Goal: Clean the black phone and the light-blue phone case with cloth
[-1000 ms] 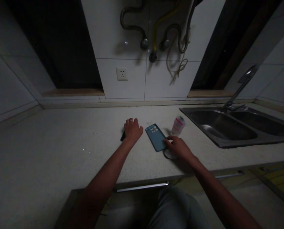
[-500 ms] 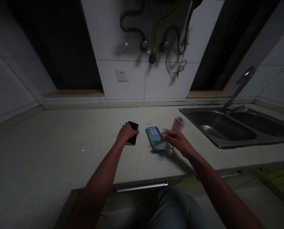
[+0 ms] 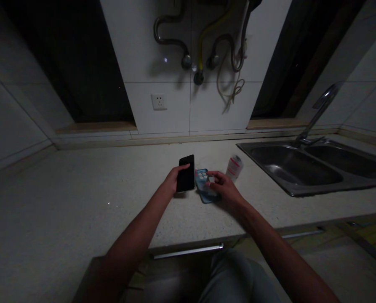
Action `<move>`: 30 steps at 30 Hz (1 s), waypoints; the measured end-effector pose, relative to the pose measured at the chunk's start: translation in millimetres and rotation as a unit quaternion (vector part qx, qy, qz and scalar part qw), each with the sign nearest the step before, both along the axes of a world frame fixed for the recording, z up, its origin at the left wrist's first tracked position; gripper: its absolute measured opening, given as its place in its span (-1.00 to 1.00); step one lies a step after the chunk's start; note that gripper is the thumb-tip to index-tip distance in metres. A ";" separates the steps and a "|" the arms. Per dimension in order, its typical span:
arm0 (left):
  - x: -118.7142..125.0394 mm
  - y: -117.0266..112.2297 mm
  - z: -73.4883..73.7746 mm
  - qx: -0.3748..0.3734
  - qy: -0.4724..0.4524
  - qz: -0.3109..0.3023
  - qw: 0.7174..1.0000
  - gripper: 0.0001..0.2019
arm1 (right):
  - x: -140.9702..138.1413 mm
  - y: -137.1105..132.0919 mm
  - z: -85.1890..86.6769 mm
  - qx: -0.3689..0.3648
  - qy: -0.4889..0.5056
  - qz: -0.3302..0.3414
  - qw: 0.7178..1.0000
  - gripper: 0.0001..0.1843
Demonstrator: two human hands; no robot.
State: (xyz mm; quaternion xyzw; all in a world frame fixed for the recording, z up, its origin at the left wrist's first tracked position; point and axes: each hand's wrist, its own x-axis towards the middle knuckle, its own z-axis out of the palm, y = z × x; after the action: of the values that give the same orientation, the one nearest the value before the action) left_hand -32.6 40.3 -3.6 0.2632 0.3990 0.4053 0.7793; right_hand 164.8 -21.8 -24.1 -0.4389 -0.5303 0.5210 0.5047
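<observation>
My left hand (image 3: 175, 179) holds a black smartphone (image 3: 186, 173) with its dark screen facing up, just above the speckled countertop. Beside the phone lies a teal phone case (image 3: 204, 187) with its camera cutout showing. My right hand (image 3: 222, 188) sits over the case, fingers curled onto it, covering its lower right part. Whether those fingers grip the case is hard to see. A small white-labelled bottle (image 3: 234, 167) stands just beyond my right hand, and neither hand touches it.
A stainless double sink (image 3: 289, 168) with a curved faucet (image 3: 320, 113) lies to the right on the countertop (image 3: 80, 189). Behind are a tiled wall with a socket (image 3: 158, 102) and hanging pipes (image 3: 200, 42). The counter's front edge runs above my knees.
My left hand has carried the black phone rightward, close to the case, and turned its screen into view. My right hand has moved left, further over the case.
</observation>
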 end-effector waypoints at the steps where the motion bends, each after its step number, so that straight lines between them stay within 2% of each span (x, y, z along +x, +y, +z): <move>1: 0.4 -0.9 -0.2 -0.011 -0.030 -0.010 0.999 -0.79 | -0.5 1.0 1.1 0.006 -0.003 -0.006 1.000 -0.38; 3: 0.7 -2.4 -1.8 -0.008 -0.088 -0.020 0.996 -0.73 | -0.1 4.7 3.6 0.033 -0.022 -0.033 0.999 -0.36; 6: 1.2 -3.6 -5.1 -0.002 -0.141 -0.030 0.989 -0.65 | 0.3 15.0 5.7 0.079 -0.054 -0.109 0.990 -0.33; 10: 1.9 -5.0 -6.2 -0.005 -0.168 -0.044 0.985 -0.49 | -5.2 33.2 9.7 0.144 -0.106 -0.213 0.960 -0.42; 15: 5.1 -8.6 -5.3 0.009 -0.179 -0.068 0.982 -0.31 | -19.4 51.5 23.5 0.223 -0.221 -0.243 0.918 -0.59; 17: 8.3 -10.1 -6.2 0.012 -0.176 -0.076 0.981 -0.27 | -27.6 54.4 26.5 0.230 -0.283 -0.212 0.907 -0.60; 19: 12.1 -10.9 -7.9 0.011 -0.171 -0.075 0.982 -0.25 | -36.9 53.7 25.5 0.233 -0.363 -0.140 0.891 -0.60; 22: 16.7 -10.0 -11.2 -0.003 -0.154 -0.050 0.987 -0.27 | -49.3 46.6 17.8 0.279 -0.464 -0.003 0.841 -0.59; 25: 18.7 -7.1 -14.4 -0.016 -0.142 -0.006 0.990 -0.27 | -55.4 35.0 7.6 0.342 -0.498 0.079 0.793 -0.54; 30: 16.5 -1.8 -21.0 -0.015 -0.159 0.007 0.987 -0.15 | -47.0 8.5 -3.5 0.417 -0.502 0.150 0.743 -0.49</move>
State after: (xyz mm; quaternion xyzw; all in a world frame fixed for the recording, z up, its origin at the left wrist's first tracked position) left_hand -16.2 38.5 -24.6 0.1803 0.2778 0.4414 0.8340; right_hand 117.8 -13.2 -27.6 -0.2974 -0.9303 0.0213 0.2136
